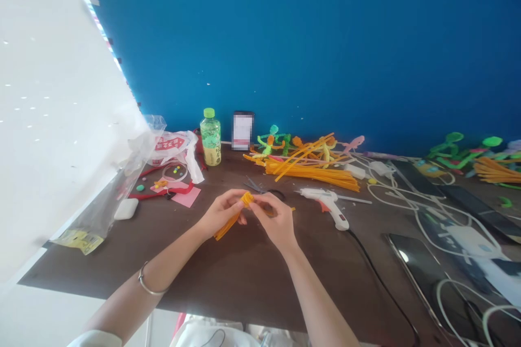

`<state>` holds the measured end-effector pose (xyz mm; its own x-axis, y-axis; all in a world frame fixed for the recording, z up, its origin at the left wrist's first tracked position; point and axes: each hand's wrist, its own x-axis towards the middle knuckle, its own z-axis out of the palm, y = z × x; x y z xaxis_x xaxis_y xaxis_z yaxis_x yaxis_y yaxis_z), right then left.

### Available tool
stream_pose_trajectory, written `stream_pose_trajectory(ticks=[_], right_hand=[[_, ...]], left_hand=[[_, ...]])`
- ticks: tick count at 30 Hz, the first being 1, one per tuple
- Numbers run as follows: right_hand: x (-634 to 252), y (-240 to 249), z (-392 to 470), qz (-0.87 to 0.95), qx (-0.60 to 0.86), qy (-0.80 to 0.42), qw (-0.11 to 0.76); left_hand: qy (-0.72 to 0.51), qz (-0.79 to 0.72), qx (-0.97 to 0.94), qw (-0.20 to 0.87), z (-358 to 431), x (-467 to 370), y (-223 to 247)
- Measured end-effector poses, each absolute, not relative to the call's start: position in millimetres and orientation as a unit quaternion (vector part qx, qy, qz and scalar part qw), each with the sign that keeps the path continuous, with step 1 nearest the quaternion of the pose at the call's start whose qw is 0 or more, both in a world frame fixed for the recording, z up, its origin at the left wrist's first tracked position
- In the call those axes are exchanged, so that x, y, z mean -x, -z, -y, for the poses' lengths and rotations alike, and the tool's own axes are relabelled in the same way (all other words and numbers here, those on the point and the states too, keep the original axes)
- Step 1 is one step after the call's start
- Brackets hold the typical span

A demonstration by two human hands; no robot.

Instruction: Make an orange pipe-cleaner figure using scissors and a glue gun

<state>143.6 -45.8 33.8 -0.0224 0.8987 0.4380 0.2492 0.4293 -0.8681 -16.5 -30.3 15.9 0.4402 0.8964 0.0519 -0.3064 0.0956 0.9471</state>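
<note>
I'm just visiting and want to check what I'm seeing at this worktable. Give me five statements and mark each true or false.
1. The left grip and right grip both hold the orange fuzzy piece. True.
2. The glue gun is in the right grip. False: it lies on the tabletop, to the right of that grip.
3. The bottle has a red cap. False: its cap is green.
4. A thin bracelet circles the left forearm. True.
5. The scissors lie on the pink paper. False: they lie just beyond the two grips; the paper is farther left.
</note>
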Motion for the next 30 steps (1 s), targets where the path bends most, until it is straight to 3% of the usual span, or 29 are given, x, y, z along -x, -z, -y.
stream_pose_trajectory(ticks=[11,30], right_hand=[[-146,-35,45,0.656,0.428,-0.321,0.533],[-145,-47,51,0.659,0.399,-0.341,0.539]], left_hand=[[-0.439,-0.354,-0.627,0.538,31,22,-19],[-0.439,-0.324,-0.584,0.601,34,20,-24]])
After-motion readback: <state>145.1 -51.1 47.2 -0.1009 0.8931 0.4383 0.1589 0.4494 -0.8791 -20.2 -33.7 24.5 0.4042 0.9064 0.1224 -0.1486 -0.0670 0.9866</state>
